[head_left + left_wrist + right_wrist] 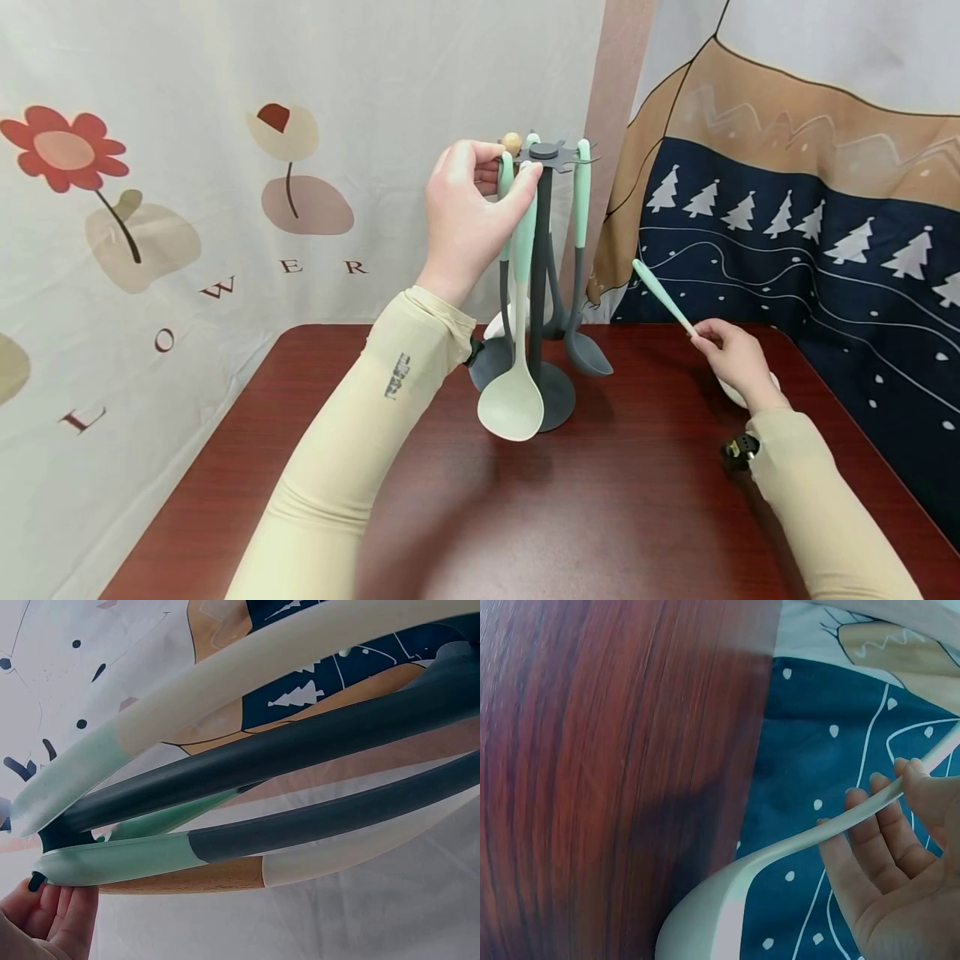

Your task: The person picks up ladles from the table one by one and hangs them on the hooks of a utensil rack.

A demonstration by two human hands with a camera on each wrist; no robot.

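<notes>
My left hand (472, 208) reaches round the top of a dark utensil rack (537, 275). Its thumb presses at the handle end of a cream ladle (512, 408) with a mint grip, which hangs at the front. In the left wrist view the curled fingers (73, 919) touch the rack's hook and the mint end of a grey utensil (127, 860). Off to the right, my right hand (737, 360) pinches a cream spoon-like utensil (795, 844) by its neck, its mint handle (660, 292) pointing up and left. Most of its head is hidden behind the hand in the head view.
A grey ladle (588, 354) hangs at the rack's right side, with more utensils behind, one with a wooden handle (187, 876). The round rack base (558, 400) stands on a reddish-brown table (600, 500). Printed curtains (375, 100) hang behind the table.
</notes>
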